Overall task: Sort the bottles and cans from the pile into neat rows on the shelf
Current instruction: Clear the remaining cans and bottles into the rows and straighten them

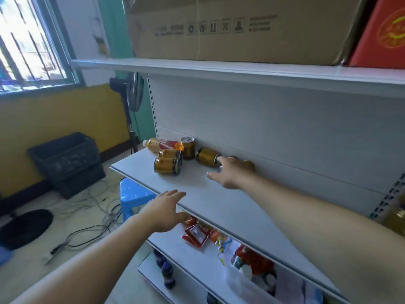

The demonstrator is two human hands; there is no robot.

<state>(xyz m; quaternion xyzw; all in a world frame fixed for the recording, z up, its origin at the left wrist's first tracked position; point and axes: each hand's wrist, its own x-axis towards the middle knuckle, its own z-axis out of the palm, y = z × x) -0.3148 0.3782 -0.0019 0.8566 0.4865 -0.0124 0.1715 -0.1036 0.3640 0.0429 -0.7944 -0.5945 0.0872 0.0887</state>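
On the white middle shelf (219,200), a pile sits at the far left. It holds an orange-tea bottle (162,144) lying on its side, one upright gold can (188,148), and two gold cans lying side by side (168,161). Another gold can (207,160) lies by the back wall. My right hand (232,172) reaches over the shelf with fingers spread, its fingertips touching that can's end. A further gold can (249,164) is mostly hidden behind the hand. My left hand (168,211) hovers open at the shelf's front edge, holding nothing.
A large cardboard box (241,27) and a red box (381,34) fill the upper shelf. Snack packets (197,233) and jars lie on the lower shelf, with dark bottles (166,273) below. A blue stool (133,194), black crates (65,159), a fan and cables are on the floor at left.
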